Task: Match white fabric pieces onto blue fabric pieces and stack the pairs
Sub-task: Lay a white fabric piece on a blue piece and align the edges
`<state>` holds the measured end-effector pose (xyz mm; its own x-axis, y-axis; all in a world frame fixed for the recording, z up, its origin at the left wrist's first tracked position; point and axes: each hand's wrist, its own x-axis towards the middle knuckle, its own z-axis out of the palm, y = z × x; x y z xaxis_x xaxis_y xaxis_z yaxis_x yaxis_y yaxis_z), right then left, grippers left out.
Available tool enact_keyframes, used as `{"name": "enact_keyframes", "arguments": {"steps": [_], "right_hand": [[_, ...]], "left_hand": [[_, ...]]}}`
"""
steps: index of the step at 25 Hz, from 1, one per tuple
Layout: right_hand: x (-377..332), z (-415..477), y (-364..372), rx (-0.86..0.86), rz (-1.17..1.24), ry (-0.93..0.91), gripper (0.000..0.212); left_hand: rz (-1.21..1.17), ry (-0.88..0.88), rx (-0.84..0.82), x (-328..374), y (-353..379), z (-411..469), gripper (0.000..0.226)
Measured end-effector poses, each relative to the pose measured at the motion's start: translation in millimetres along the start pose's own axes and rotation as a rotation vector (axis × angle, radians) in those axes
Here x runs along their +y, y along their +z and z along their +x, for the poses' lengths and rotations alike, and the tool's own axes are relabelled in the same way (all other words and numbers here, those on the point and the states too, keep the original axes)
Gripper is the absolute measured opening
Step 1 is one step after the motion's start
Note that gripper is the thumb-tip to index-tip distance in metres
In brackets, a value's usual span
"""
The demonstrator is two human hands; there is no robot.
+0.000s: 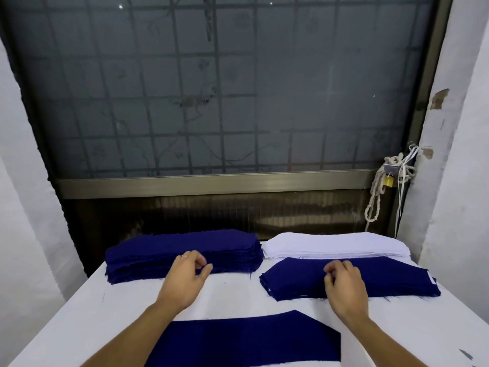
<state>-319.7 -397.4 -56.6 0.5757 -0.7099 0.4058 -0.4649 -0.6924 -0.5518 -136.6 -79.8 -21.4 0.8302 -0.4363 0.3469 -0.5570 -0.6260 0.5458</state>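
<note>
Hands above a white table: left hand loosely curled, empty, beside the blue stack; right hand, fingers bent, touches the paired stack, grip unclear.

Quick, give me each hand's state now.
Left hand: curled at the tall dark blue fabric stack; grip cannot be told.
Right hand: curled on the low dark blue fabric pile; grip cannot be told.

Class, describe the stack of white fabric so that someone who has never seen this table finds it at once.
Below the barred window, a white-covered table holds fabric piles. Two thick stacks lie along its far edge; the white stack is the right-hand one. Its neighbours, the blue stack leftward and the blue-topped pile in front, are dark blue.
</note>
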Motion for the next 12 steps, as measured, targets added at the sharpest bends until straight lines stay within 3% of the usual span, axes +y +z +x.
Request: {"name": "enact_keyframes", "arguments": {"steps": [7, 12], "right_hand": [[15, 85, 16, -0.130, -0.146, -0.055, 0.021], [30, 134, 37, -0.253, -0.212, -0.110, 0.035]], "left_hand": [[-0.044, 0.063, -0.209, 95, 83, 107, 0.008], [0.133, 0.083, -0.296, 128, 149, 157, 0.027]]}}
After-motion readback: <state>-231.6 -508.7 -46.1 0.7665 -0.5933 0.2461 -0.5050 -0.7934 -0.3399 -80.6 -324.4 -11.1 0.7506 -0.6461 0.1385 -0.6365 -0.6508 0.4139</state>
